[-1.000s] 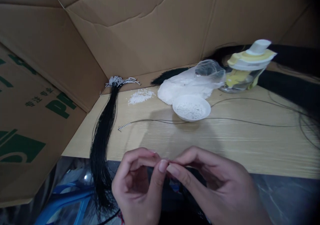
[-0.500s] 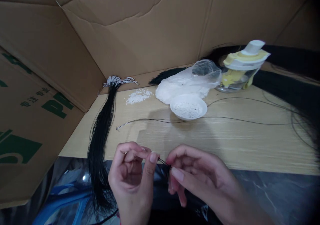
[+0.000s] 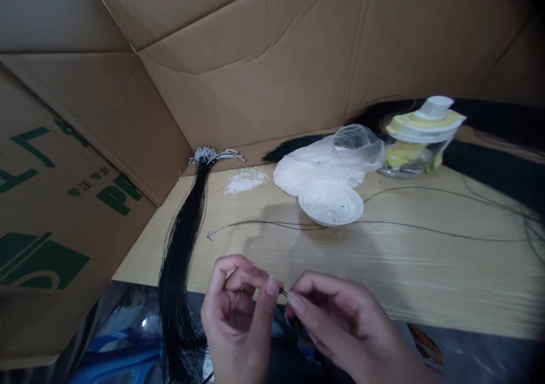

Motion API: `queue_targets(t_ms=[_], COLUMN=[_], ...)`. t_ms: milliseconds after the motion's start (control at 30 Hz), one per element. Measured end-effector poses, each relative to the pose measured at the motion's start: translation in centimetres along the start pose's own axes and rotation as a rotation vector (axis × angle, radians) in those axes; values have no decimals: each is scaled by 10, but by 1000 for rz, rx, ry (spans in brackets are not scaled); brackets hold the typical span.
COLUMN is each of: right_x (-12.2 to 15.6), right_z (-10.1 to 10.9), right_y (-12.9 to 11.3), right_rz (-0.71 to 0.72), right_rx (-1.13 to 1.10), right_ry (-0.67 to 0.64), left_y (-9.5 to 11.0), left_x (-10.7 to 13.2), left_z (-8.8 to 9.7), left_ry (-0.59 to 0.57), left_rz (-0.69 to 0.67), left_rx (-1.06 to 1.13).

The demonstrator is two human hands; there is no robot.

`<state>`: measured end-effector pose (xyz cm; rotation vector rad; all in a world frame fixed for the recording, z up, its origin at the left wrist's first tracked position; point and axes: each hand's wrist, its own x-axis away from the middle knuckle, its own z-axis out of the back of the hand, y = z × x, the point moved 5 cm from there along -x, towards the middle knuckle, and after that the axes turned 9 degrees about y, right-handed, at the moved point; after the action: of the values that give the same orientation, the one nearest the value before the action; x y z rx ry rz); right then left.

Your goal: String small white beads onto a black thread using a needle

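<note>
While pinched between both hands, a short end of thin black cord (image 3: 283,292) just off the tabletop's near edge, well in front of the bowl (image 3: 331,223). Left hand (image 3: 234,310): thumb and forefinger closed together at the cord's tip, other fingers curled inward, with anything tiny inside that pinch too hidden to tell. Right hand (image 3: 340,321): thumb and forefinger nearly shut on the cord, fingertips just beside the left thumb, remaining fingers curled beneath and out of sight. Inside the bowl, white beads. Directly in front of the bowl, a long single cord (image 3: 383,223) lying across the tabletop (image 3: 409,270), its beaded end (image 3: 217,232) out to the left. Left of the bowl, a small heap of loose beads (image 3: 244,181), and farther left a thick bundle of black cords (image 3: 179,270), its beaded tips (image 3: 208,155) up by the box corner and its lower length hanging over the table edge. Just behind the bowl, a plastic bag (image 3: 357,145) of white beads; behind and to the right, a glass jar (image 3: 409,161) under a yellow-and-white lid.
</note>
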<state>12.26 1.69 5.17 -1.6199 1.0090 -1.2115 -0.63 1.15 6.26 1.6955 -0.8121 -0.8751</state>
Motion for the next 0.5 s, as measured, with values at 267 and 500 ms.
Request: queue_targets(t_ms=[267,500], right_x=[-4,-5], right_z=[-1,-1], right_y=[5,-5], right_rz=[-66,-58], right_rx=[-63,-148], right_ry=[-136,-27], left_y=[-2,5], left_x=[6,-28], left_z=[-9,-3], left_ry=[82,-89], left_rz=[67,-10], left_rx=[78,-173])
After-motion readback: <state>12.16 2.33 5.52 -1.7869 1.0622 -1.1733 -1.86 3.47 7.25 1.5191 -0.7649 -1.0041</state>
